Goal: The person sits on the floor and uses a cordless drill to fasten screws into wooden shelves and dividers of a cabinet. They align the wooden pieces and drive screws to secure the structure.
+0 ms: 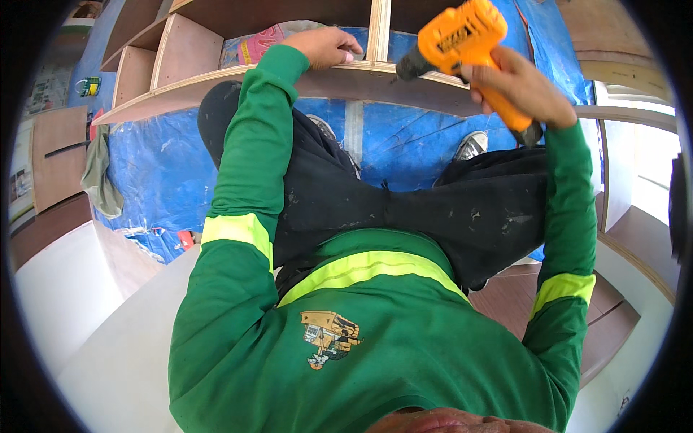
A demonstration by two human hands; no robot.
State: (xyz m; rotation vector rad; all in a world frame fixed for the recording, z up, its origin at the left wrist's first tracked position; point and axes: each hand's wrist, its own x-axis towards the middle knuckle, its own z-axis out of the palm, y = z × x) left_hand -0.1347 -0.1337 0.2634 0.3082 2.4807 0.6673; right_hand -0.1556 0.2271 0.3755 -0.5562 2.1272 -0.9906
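Wore a green shirt (411, 339) at the bottom of the frame. Had both legs wide apart in dark pants (498, 209) at the middle, over a blue sheet (404, 137). Held an orange drill (465, 36) at the upper right, with the fingers of the right hand (523, 83) curled round its handle. Pointed its tip left and down, near the edge of a wood shelf (354, 86). Set the left hand (321, 47) at that edge, at the upper middle, with bent fingers. Could not tell about anything pinched in them.
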